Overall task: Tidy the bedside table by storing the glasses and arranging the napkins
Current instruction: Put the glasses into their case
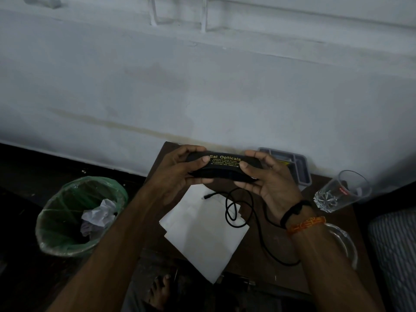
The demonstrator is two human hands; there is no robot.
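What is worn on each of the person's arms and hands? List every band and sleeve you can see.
Both forearms are bare, with no sleeves in view. The right hand has a black band at the wrist, and just below it a band of orange threads. The left hand and its wrist carry nothing visible.

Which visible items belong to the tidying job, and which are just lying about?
Job items:
glasses case, gripped by left hand and right hand
white napkins

Lying about:
black cable
drinking glass
grey tray
green bin
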